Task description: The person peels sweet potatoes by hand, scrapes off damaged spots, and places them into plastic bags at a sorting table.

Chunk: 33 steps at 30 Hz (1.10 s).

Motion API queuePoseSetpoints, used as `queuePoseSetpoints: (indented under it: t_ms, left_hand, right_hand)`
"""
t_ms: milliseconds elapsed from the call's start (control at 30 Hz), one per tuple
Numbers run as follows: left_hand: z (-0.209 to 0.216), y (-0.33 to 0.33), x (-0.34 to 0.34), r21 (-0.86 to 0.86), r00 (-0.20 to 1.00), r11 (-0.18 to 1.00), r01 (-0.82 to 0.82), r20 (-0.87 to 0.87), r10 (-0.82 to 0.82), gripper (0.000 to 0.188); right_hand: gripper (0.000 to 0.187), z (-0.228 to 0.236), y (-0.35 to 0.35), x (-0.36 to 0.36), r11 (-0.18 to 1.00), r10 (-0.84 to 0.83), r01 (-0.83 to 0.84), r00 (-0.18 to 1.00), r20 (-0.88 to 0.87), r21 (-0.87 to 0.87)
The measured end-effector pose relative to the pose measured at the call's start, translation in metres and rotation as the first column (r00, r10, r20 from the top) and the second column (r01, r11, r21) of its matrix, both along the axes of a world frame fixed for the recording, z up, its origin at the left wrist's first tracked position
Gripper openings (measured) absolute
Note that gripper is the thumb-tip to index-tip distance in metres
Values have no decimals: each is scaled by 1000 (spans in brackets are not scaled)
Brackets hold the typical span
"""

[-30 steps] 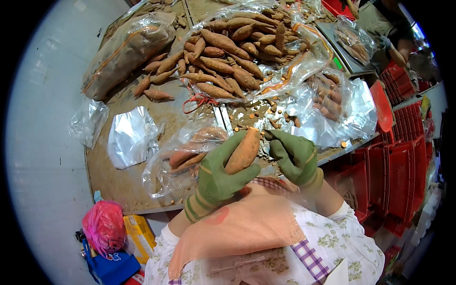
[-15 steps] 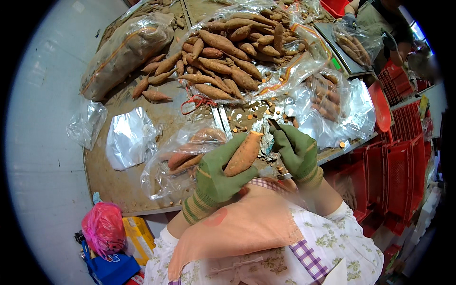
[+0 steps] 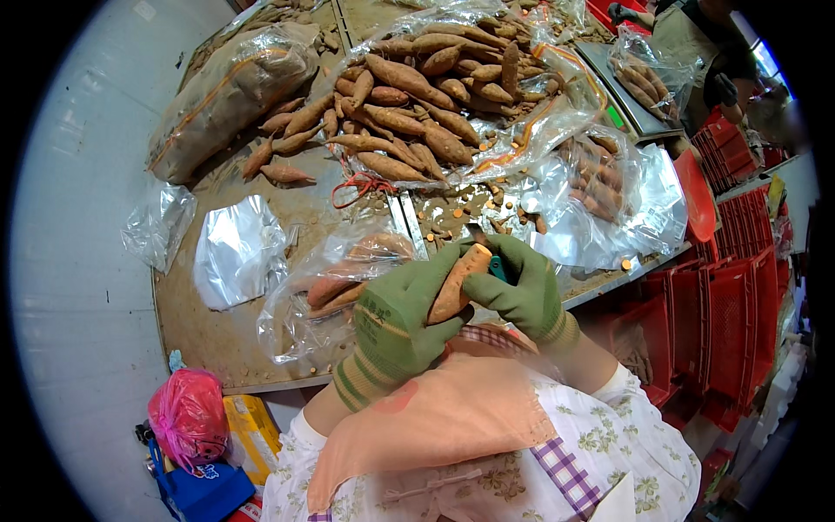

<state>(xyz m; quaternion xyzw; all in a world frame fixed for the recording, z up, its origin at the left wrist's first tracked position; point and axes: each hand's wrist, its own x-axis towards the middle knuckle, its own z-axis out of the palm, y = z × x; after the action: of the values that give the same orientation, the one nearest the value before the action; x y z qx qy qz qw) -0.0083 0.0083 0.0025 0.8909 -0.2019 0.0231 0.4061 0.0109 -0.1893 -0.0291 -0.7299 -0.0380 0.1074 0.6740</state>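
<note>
One peach-coloured cloth apron (image 3: 435,426) with purple checked trim is closest, over a white floral top (image 3: 609,439). Just past it, the left hand (image 3: 404,300), in a green knit glove with a striped cuff, has its fingers wrapped round a tapered orange-brown sweet potato (image 3: 455,291), tilted with its pale cut end up. The right hand (image 3: 526,287), same sort of glove, is right beside it, fingers curled round a small green-handled knife (image 3: 497,268), thumb against the sweet potato's side. A bit of dark blade (image 3: 475,232) shows past the cut end.

Off to the left, a crumpled clear plastic bag (image 3: 280,326) with a few reddish roots inside lies on a dirt-covered brown table (image 3: 204,339). Further up there's a shiny silvery plastic sheet (image 3: 235,257), then a huge brown heap of sweet potatoes (image 3: 409,117), next to a long, stuffed clear sack (image 3: 230,100). Far right, a co-worker's dark-gloved hand (image 3: 725,89) is near another filled clear bag (image 3: 648,78).
</note>
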Motion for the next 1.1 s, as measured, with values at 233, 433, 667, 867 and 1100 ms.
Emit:
queuePoseSetpoints:
  t_ms: [233,433,667,867,1100]
  left_hand:
    - [13,-8,-2,-313,941,945,-92,-337,-20,65]
    - [8,-6,-5,-232,949,966,-113,-314,36,64]
    - [-1,4,-7,13,993,1000,-29,119,27,66]
    - [0,2,-6,55,988,998,-23,155,14,67]
    - [-1,4,-5,80,970,997,10,243,-29,67]
  right_hand:
    - [42,-5,-4,0,992,-3,16,995,-100,123]
    - [31,-20,-4,0,963,-145,171,980,-135,208]
    - [25,11,-26,-8,991,-34,71,954,297,-114]
    - [22,8,-25,-4,896,176,84,834,523,-435]
    - [22,6,-24,-3,864,229,77,820,525,-497]
